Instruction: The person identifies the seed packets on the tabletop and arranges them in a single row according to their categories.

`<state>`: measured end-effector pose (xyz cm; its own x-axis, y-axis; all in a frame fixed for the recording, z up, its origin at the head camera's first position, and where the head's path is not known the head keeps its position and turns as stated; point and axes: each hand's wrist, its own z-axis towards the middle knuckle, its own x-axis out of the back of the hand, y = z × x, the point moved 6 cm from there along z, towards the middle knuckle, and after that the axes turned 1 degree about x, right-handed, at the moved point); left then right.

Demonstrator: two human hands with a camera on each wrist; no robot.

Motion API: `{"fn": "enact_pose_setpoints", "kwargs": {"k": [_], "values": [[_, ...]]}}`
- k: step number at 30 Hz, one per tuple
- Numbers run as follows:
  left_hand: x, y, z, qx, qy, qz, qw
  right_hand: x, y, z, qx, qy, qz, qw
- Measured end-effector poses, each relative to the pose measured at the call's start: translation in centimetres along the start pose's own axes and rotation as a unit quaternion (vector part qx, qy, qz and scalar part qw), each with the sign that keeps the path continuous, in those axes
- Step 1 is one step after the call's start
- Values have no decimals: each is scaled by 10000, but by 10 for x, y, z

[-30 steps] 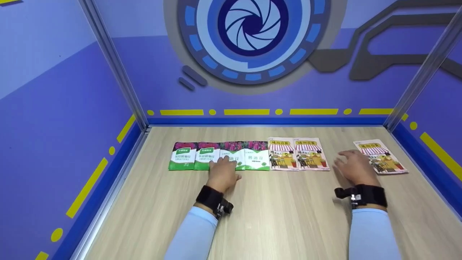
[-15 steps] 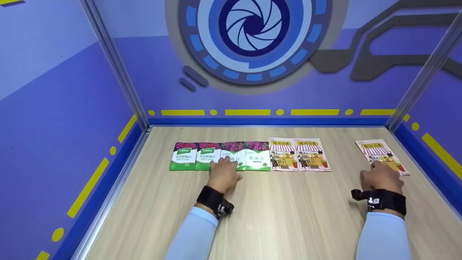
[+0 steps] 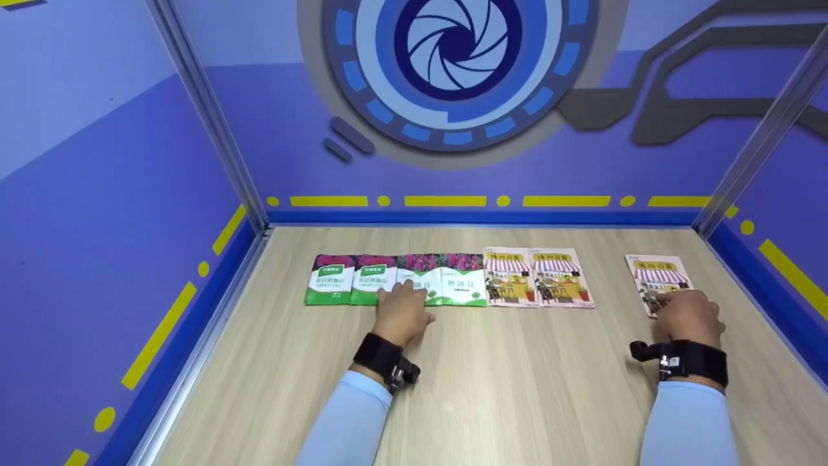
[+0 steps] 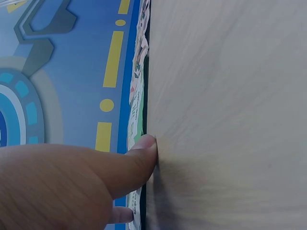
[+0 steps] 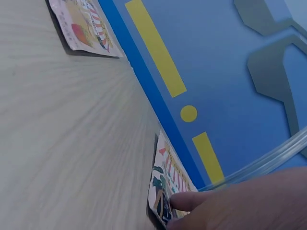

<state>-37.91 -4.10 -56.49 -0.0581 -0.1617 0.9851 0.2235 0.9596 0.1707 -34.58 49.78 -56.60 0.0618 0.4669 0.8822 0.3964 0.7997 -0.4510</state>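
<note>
My left hand [image 3: 404, 314] rests on a row of green-and-white flower seed packets, its fingertips on the third from the left [image 3: 414, 266]. In the left wrist view its thumb [image 4: 139, 160] lies along the row's near edge. Two pink seed packets [image 3: 508, 278] with a striped-awning stall picture continue the row on the right. Apart from them, farther right, lies another pink seed packet [image 3: 656, 275], slightly tilted. My right hand [image 3: 689, 317] covers its lower right part. The right wrist view shows two fingertips [image 5: 184, 201] touching the packet's printed face; the other fingers are hidden.
The light wooden table [image 3: 504, 388] is bounded by a blue-purple back wall [image 3: 272, 149] and side walls with metal corner posts. A strip of table lies between the row and the single pink packet. Each wrist wears a black camera band [image 3: 695, 364].
My right hand has moved right onto the single pink packet. That packet has shifted left and turned straighter. My left hand has stayed on the green packets.
</note>
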Motion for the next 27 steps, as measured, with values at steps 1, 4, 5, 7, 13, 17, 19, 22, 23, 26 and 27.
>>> {"fn": "enact_pose_setpoints", "kwargs": {"k": [1,4,5,7,13,17,19,22,23,26,27], "values": [[0,0,0,9,-18,3,10000,-1,-1,1,-3,-63,-12,10000],[-1,-1,1,31,-65,35,10000,-6,-10,4,231,-250,-197,9992],[-1,-1,1,35,-78,40,10000,-8,-14,5,354,-300,-273,9986],[-1,-1,1,44,-98,43,9999,-12,-22,6,575,-361,-344,9971],[-1,-1,2,48,-107,91,9999,-23,-42,8,874,-436,-388,9945],[-1,-1,1,40,-96,133,9999,-27,-50,8,971,-399,-389,9937],[-1,-1,2,31,-92,142,9999,-29,-53,8,1018,-345,-413,9934],[-1,0,1,26,-101,144,9998,-31,-57,9,1086,-251,-476,9926],[-1,0,1,30,-107,135,9998,-33,-58,10,1073,-263,-469,9928],[0,1,1,33,-117,128,9998,-36,-61,11,1054,-306,-496,9927],[0,1,1,34,-111,130,9998,-37,-61,11,1059,-326,-534,9924]]}}
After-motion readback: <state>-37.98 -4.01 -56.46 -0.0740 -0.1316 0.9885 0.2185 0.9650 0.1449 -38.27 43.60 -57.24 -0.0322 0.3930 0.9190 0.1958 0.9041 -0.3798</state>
